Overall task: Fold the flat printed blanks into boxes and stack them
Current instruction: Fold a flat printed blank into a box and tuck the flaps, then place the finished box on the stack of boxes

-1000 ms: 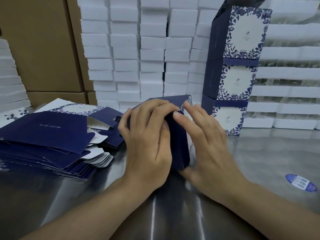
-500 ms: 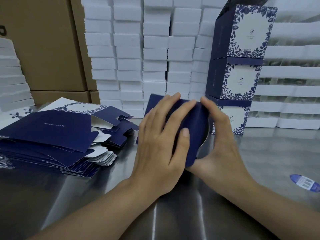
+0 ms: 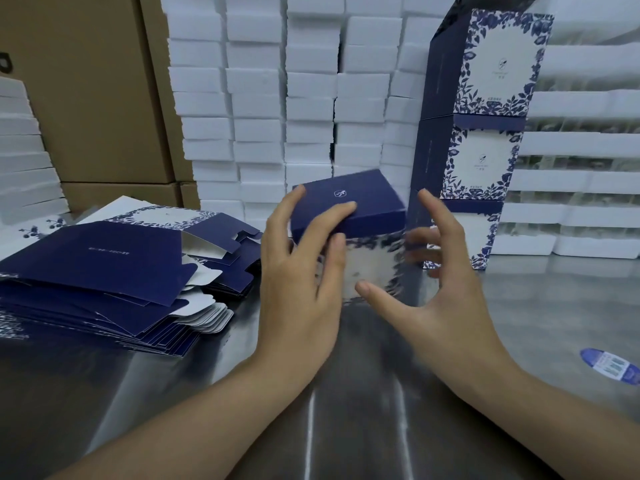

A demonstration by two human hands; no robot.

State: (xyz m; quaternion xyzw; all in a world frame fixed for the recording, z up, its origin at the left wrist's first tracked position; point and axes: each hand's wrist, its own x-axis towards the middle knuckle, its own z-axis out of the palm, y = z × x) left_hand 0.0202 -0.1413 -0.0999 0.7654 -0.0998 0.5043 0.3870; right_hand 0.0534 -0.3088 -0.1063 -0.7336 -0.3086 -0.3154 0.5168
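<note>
A folded box stands upright on the steel table in the middle, navy lid up and white floral face toward me. My left hand grips its left side, with fingers over the lid and the thumb on the front face. My right hand is spread open at the box's right side, blurred, holding nothing. A pile of flat navy and white blanks lies at the left. To the right, a stack of three finished boxes rises behind my right hand.
White foam blocks are stacked in a wall at the back and right. Brown cartons stand at the back left. A blue oval label lies on the table at the right.
The box has been turned from lying under both hands to standing upright with its lid up. My right hand has come off it and spread open.
</note>
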